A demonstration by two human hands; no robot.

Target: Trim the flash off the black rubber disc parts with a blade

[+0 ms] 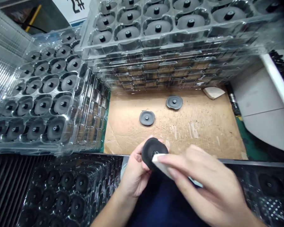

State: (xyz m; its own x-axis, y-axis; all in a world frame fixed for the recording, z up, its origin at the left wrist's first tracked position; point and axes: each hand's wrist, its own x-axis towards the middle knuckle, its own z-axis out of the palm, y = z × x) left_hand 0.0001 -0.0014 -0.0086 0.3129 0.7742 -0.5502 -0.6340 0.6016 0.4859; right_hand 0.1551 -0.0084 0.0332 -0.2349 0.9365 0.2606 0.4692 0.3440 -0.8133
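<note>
Counted from my remote view: two hands of mine, left hand (134, 173) with one black disc (151, 151), right hand (203, 189) with one white pad (161, 165), two more black discs (147, 118) and one pale scrap (214, 92) on one cardboard sheet (198, 126), four stacks of clear blister trays (170, 63)

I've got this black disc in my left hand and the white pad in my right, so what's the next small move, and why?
I'd probably draw the white pad across the black disc, working around its centre stud. The pad already touches the disc's face beside the stud, and your left hand is holding the disc steady, so your right hand seems well placed.
</note>
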